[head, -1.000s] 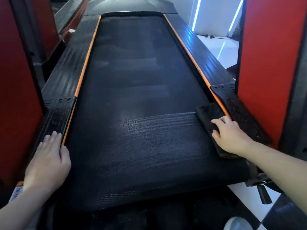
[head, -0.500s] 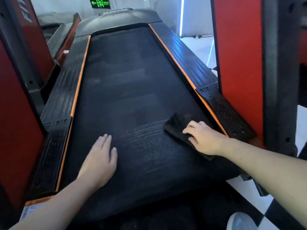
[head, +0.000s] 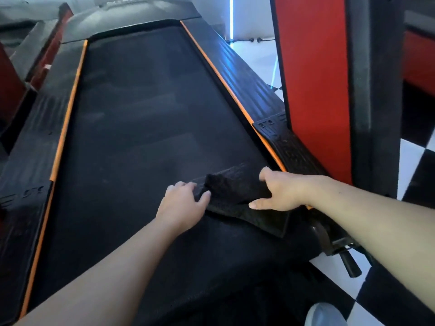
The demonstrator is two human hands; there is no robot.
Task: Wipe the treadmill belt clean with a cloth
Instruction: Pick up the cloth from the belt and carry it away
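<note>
Toward the near right of the belt (head: 141, 137), the black cloth (head: 235, 191) is found. It is bunched into a raised fold at its middle, while its near edge is left lying flat on the belt surface, just beside the orange strip (head: 268, 147) and the right side rail (head: 249, 76).

The cloth's right end is gripped by the right hand (head: 282, 191), whose fingers are curled round the fold. The forearm is stretched in from the right, over the treadmill's near corner. The left hand (head: 183, 203) is laid palm down on the belt with its fingers loosely bent. Its fingertips are set against the cloth's left end; whether the cloth is pinched there cannot be told.

Half a second ago the left hand was spread flat on the belt, well apart from the cloth, and a second ago it was rested on the left side rail (head: 30, 161). It has since been brought across to the cloth. The cloth, earlier pressed flat under the right hand, has been gathered up.

A red post (head: 313, 90) is seen beside the right rail, above a black-and-white checked floor (head: 414, 165).
</note>
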